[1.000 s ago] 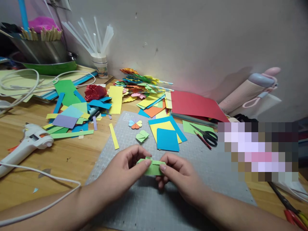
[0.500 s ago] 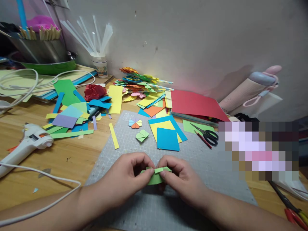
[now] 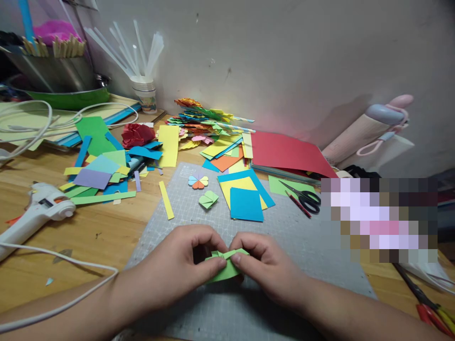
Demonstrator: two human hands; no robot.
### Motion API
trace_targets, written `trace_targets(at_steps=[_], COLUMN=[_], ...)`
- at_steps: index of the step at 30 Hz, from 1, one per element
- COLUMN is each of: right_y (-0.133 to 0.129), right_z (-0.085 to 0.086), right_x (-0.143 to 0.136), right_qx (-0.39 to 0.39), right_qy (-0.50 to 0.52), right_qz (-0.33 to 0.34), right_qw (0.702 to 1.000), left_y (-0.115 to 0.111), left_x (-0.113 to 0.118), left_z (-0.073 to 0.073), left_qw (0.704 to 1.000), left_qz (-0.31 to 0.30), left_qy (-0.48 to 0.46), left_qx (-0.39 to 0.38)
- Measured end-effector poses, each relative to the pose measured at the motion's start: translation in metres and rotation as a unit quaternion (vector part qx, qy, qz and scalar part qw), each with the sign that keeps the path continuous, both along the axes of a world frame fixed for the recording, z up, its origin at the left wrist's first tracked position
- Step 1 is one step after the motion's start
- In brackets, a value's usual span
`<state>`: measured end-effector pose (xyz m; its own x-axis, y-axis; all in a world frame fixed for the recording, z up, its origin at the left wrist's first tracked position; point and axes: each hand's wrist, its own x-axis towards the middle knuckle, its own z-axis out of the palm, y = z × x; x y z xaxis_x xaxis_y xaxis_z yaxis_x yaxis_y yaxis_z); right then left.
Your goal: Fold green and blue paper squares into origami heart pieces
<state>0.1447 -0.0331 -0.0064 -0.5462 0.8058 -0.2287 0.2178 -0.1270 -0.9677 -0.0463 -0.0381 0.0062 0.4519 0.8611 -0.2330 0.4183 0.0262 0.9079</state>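
Between my two hands is a light green folded paper [image 3: 227,271], held just above the grey cutting mat [image 3: 170,293]. My left hand [image 3: 194,253] pinches its left side, thumb on top and fingers behind. From the other side my right hand [image 3: 265,263] pinches it the same way, with its thumb pressed near the upper fold. A folded green paper leaf shape [image 3: 208,200] lies on the mat beyond my hands. Behind that sits a small multicoloured paper flower [image 3: 198,181]. Blue square paper [image 3: 246,204] overlaps yellow and blue sheets to the right.
Black-handled scissors [image 3: 308,202] and a pencil [image 3: 298,204] lie at the right. A white glue gun [image 3: 40,208] rests at the left, its cord crossing my left forearm. Paper scraps [image 3: 93,179], a red paper pad [image 3: 287,154] and a cup of clear sticks [image 3: 145,97] stand farther back.
The green paper has tilted, and more of its lower face shows. Both thumbs have shifted slightly along its fold. The whole view has moved a little.
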Motion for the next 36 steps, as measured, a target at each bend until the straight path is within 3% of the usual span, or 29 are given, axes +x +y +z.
trace_targets(at_steps=[8, 18, 27, 36], right_y=[-0.001, -0.002, -0.004, -0.006], right_z=[-0.001, 0.002, 0.000, 0.001], right_x=[-0.001, 0.000, 0.002, 0.001], right_qx=[-0.047, 0.045, 0.038, 0.115], right_qy=[0.046, 0.008, 0.032, -0.018], right_qz=[0.003, 0.031, 0.006, 0.009], right_qw=[0.998, 0.998, 0.999, 0.993], left_y=[0.002, 0.001, 0.006, 0.006], left_x=[-0.001, -0.002, -0.006, -0.006], left_z=[0.003, -0.001, -0.006, -0.009], left_qw=[1.000, 0.996, 0.975, 0.971], left_qz=[0.013, 0.038, 0.037, 0.018], left_qy=[-0.014, -0.042, -0.139, -0.166], left_qx=[-0.019, -0.071, -0.171, -0.169])
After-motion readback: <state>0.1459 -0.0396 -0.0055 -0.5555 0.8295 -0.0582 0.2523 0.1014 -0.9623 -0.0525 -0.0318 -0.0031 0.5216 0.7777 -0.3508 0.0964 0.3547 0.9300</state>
